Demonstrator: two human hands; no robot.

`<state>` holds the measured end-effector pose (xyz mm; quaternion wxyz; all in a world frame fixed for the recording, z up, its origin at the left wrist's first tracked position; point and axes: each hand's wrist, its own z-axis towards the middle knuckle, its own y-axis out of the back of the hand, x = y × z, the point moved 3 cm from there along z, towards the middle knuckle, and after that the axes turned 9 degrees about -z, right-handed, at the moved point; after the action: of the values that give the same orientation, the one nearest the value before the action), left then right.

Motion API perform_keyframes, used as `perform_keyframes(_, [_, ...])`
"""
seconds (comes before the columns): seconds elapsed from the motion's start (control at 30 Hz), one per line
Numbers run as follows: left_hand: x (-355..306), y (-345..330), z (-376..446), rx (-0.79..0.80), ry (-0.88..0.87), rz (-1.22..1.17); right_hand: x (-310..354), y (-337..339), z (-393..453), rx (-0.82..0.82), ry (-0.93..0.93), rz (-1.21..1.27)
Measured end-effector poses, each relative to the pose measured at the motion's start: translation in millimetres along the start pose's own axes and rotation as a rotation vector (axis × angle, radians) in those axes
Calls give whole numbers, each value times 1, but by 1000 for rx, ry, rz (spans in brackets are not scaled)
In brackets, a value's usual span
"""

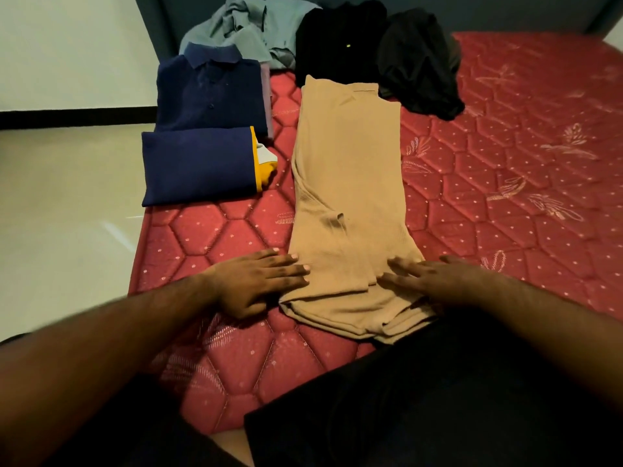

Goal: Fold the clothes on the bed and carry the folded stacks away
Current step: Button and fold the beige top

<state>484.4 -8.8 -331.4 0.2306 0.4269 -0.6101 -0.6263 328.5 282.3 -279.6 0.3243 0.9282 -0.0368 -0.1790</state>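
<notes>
A tan garment [347,183] lies folded into a long narrow strip down the middle of the red quilted mattress [505,170]. My left hand [259,281] rests flat at its near left edge, fingertips touching the cloth. My right hand [435,278] lies flat on its near right corner, fingers spread. Neither hand grips anything. To the left sit a folded navy polo shirt [212,92] and a folded navy garment with yellow trim [202,165].
Unfolded clothes lie at the head of the bed: a grey-blue shirt [249,28], a black garment [337,38] and a dark crumpled one [418,62]. The mattress's left edge drops to a pale floor [67,203]. My dark-clad legs [421,399] fill the near foreground.
</notes>
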Motion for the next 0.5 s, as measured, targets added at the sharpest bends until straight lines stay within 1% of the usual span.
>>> perform_keyframes(0.07, [0, -2, 5, -7, 60, 2, -1, 1, 4, -85, 25, -73])
perform_keyframes(0.17, [-7, -6, 24, -91, 67, 4, 5, 7, 11, -209, 62, -166])
perform_keyframes(0.2, [-9, -7, 27, -108, 70, -4, 6, 12, 12, -241, 67, -149])
perform_keyframes(0.27, [-9, -9, 33, -163, 122, -83, 6, 19, 14, -296, 75, -10])
perform_keyframes(0.33, [-10, -5, 35, -290, 229, -221, 5, 25, 11, -374, 82, 268])
perform_keyframes(0.4, [-16, 6, 32, -448, 283, -373, 0, 27, 3, -411, 109, 772])
perform_keyframes(0.43, [-22, 13, 27, -504, 276, -466, 0, 28, -3, -390, 116, 1021])
perform_keyframes(0.47, [-29, 19, 17, -540, 263, -576, 2, 30, -13, -354, 138, 1211])
perform_keyframes(0.5, [-38, 25, 8, -570, 260, -695, 7, 33, -24, -307, 168, 1334])
